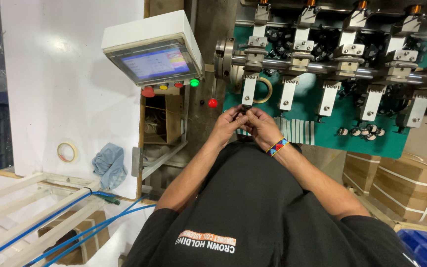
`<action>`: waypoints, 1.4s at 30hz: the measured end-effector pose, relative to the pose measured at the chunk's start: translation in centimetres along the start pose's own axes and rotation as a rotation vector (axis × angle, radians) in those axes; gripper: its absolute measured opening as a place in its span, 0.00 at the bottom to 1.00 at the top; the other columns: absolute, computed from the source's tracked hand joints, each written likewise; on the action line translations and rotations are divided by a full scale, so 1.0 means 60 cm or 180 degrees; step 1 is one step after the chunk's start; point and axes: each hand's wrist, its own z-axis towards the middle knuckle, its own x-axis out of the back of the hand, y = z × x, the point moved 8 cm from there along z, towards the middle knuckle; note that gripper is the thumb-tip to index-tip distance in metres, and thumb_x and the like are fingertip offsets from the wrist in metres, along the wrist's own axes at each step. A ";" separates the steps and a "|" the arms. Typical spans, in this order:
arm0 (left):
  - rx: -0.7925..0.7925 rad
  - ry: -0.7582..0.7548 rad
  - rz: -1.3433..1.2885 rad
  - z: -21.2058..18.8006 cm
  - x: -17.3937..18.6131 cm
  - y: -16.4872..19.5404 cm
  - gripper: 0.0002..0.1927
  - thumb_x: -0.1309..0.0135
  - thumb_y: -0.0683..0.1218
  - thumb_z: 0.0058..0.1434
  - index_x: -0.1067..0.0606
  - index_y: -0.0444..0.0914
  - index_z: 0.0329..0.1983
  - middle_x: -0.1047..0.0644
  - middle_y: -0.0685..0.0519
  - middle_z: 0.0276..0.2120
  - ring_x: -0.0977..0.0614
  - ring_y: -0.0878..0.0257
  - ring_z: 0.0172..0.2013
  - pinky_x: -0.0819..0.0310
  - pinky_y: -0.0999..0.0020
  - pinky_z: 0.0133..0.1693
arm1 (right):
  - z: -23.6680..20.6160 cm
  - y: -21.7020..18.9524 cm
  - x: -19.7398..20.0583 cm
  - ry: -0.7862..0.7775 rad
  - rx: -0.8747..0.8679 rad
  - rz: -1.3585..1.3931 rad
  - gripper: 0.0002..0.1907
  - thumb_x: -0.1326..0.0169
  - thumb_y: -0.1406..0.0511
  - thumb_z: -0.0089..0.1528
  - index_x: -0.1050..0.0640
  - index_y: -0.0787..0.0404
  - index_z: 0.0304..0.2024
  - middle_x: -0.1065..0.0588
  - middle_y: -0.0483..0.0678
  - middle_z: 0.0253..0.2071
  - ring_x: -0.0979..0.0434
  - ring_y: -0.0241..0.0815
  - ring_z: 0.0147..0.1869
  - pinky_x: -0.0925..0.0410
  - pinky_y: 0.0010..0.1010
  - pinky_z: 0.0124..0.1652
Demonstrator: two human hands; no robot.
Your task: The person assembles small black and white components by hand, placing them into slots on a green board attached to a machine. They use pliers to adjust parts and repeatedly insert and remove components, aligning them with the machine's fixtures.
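Note:
My left hand and my right hand meet fingertip to fingertip just below the leftmost metal bracket of a green winding machine. Both pinch a small dark part between them; what it is I cannot tell. A beaded bracelet circles my right wrist. A ring of tan tape hangs on the green panel right behind the bracket. Several more brackets hang from a steel shaft running to the right.
A control box with a lit screen and coloured buttons stands to the left, with a red-knobbed lever beside it. On the white table lie a tape roll and a blue cloth. Strapped cardboard boxes and a blue bin sit at the right.

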 end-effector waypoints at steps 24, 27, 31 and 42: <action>0.1953 0.0635 0.3937 -0.141 0.130 -0.171 0.23 0.40 0.59 0.62 0.17 0.35 0.45 0.16 0.45 0.39 0.15 0.53 0.41 0.24 0.58 0.46 | -0.221 -0.169 0.365 0.2005 0.1589 -0.6270 0.26 0.35 0.58 0.55 0.22 0.53 0.56 0.30 0.57 0.63 0.42 0.60 0.73 0.47 0.63 0.63; 0.1789 0.0834 0.3262 -0.180 0.124 -0.192 0.15 0.43 0.50 0.64 0.17 0.33 0.39 0.19 0.45 0.26 0.20 0.53 0.28 0.27 0.57 0.32 | -0.244 -0.214 0.414 0.2080 0.1592 -0.6593 0.24 0.36 0.58 0.55 0.21 0.50 0.54 0.32 0.55 0.64 0.43 0.58 0.76 0.48 0.63 0.67; 0.2292 0.1406 0.2882 -0.205 0.089 -0.217 0.09 0.41 0.45 0.60 0.18 0.36 0.40 0.21 0.51 0.24 0.22 0.59 0.25 0.28 0.61 0.25 | -0.256 -0.252 0.464 0.1913 0.1672 -0.6768 0.22 0.35 0.54 0.55 0.22 0.56 0.47 0.34 0.55 0.65 0.43 0.58 0.76 0.48 0.65 0.68; 0.0842 0.1485 0.3165 -0.085 -0.131 -0.250 0.17 0.36 0.53 0.59 0.18 0.35 0.44 0.17 0.47 0.31 0.18 0.59 0.29 0.24 0.65 0.35 | -0.299 -0.292 0.505 0.1147 0.2307 -0.6580 0.26 0.38 0.52 0.54 0.23 0.55 0.52 0.34 0.59 0.64 0.39 0.59 0.70 0.49 0.68 0.65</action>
